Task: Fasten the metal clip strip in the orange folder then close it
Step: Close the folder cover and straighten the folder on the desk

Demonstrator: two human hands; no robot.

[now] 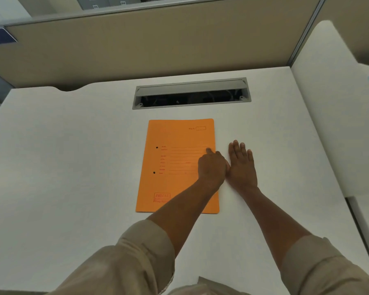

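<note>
- I see the orange folder lying shut and flat mid-desk
- My left hand curls at its right edge, empty; right hand rests spread flat beside it
- It looks light, thin, bendy card; I'd lift that free edge

Orange folder shut: clip strip hidden; cover print illegible.

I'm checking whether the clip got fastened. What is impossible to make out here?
Head view only:
- Metal clip strip: hidden inside the closed orange paper folder; only two dark holes show.
- Folder's right edge: partly covered by the left hand.
- Printed red form text: too small and blurred.
- Grey desk cable tray: interior too dark.
</note>
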